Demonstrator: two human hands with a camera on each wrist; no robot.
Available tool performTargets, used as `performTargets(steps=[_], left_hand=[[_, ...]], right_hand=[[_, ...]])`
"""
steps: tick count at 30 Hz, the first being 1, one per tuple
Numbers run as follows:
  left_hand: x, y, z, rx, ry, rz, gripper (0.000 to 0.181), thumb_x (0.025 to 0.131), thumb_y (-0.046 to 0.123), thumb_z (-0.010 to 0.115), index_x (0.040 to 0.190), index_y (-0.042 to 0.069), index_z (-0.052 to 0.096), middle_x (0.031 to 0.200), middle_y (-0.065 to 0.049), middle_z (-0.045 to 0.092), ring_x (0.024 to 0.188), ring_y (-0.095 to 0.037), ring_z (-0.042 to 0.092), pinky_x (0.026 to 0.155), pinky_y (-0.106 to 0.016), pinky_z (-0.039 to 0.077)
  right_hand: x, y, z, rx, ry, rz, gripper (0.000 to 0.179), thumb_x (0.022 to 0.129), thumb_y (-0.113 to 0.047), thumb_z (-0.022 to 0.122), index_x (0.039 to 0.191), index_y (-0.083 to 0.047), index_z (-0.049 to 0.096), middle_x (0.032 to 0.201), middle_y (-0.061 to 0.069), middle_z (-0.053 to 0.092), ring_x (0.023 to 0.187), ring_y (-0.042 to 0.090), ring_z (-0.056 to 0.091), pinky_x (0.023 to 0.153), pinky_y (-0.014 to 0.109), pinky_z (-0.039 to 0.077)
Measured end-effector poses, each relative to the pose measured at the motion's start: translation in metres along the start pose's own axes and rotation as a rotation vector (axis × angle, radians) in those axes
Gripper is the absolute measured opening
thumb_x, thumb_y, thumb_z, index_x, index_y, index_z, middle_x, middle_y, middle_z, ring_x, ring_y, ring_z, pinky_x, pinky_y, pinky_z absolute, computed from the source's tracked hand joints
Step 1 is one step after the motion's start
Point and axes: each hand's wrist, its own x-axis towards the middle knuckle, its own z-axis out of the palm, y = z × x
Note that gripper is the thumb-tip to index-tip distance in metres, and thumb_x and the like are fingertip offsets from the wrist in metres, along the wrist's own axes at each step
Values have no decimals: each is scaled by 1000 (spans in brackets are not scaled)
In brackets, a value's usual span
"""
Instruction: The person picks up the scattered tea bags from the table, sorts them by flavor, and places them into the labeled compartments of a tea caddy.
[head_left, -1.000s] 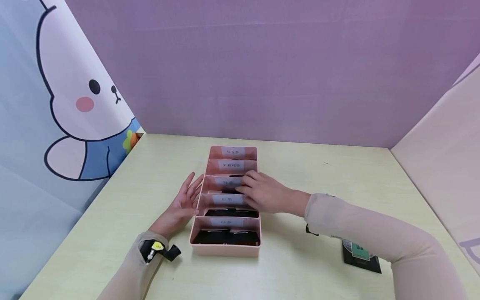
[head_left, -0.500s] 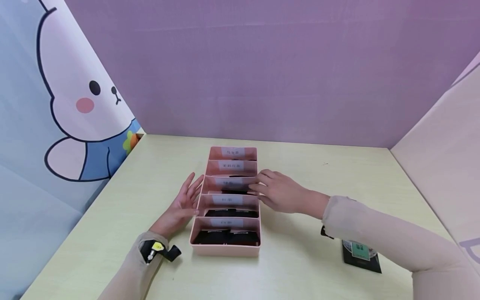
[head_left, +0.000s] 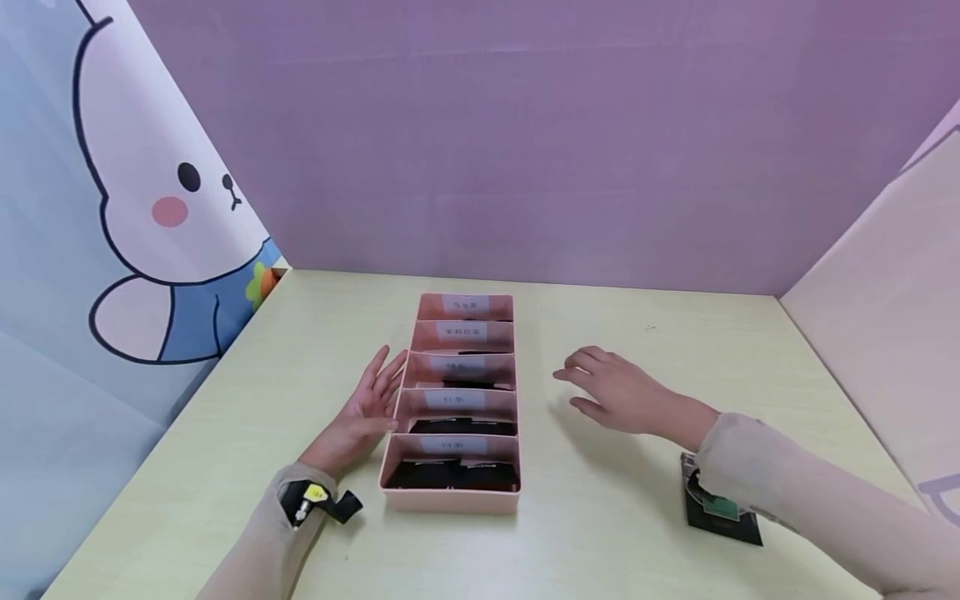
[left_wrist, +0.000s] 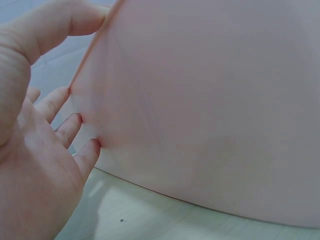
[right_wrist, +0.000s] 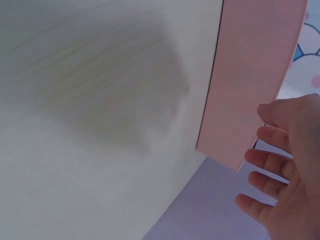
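Note:
A long pink box [head_left: 450,500], split by dividers into several labelled compartments, stands on the table in the head view. Black packets [head_left: 453,475] lie in the nearest compartment, and dark edges of others show farther back. My left hand [head_left: 362,417] rests along the box's left side, fingertips touching the wall [left_wrist: 200,110] and thumb at its rim in the left wrist view. To the right of the box, my right hand [head_left: 618,392] hovers above the table with loosely bent fingers and holds nothing. In the right wrist view its fingers [right_wrist: 270,162] appear with the box beyond them.
A black packet with a green label [head_left: 723,521] lies on the table at the right, partly hidden under the right sleeve [head_left: 780,483]. A purple backdrop [head_left: 525,167] rises behind the table [head_left: 585,533]. A cartoon-printed sheet [head_left: 150,250] borders the left side.
My right hand has withdrawn from the middle compartments and moved right, away from the box. My left hand and the box have stayed in place.

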Motion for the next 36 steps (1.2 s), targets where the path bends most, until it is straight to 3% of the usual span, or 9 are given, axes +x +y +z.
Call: performTargets(steps=[6, 12, 17, 26, 36], left_hand=[[0, 0, 0, 11, 10, -6, 108, 84, -21, 49, 158, 24, -15, 166, -9, -11, 150, -34, -14, 113, -19, 23], [-1, -1, 1, 21, 35, -42, 107, 85, -19, 50, 159, 28, -11, 167, -5, -7, 151, -31, -11, 112, -20, 28], [-1, -1, 1, 20, 36, -34, 107, 85, -20, 50, 159, 26, -13, 167, -7, -9, 150, -31, -12, 113, -19, 26], [-1, -1, 1, 16, 26, -25, 107, 85, -20, 50, 159, 26, -13, 167, -8, -9, 150, -31, -12, 113, -19, 24], [0, -3, -1, 12, 13, -8, 108, 85, -19, 53, 159, 25, -14, 167, -8, -10, 150, -31, -12, 114, -18, 22]], right_hand=[[-20, 8, -2, 45, -30, 79, 38, 88, -11, 73, 123, 1, 64, 114, 13, 61, 110, 32, 56, 94, 47, 48], [-43, 12, -8, 100, -100, 209, 44, 89, -13, 72, 129, 1, 61, 121, 16, 60, 115, 37, 53, 94, 54, 47], [-57, 16, -7, 117, -164, 278, 48, 90, -17, 72, 132, 1, 58, 126, 18, 58, 119, 41, 51, 94, 58, 46], [-83, 21, -3, 130, -209, 393, 54, 89, -22, 73, 133, 5, 55, 126, 23, 56, 116, 47, 50, 91, 62, 44], [-113, 14, -4, 175, -290, 578, 69, 82, -34, 79, 132, 7, 53, 124, 27, 54, 111, 52, 48, 83, 64, 45]])
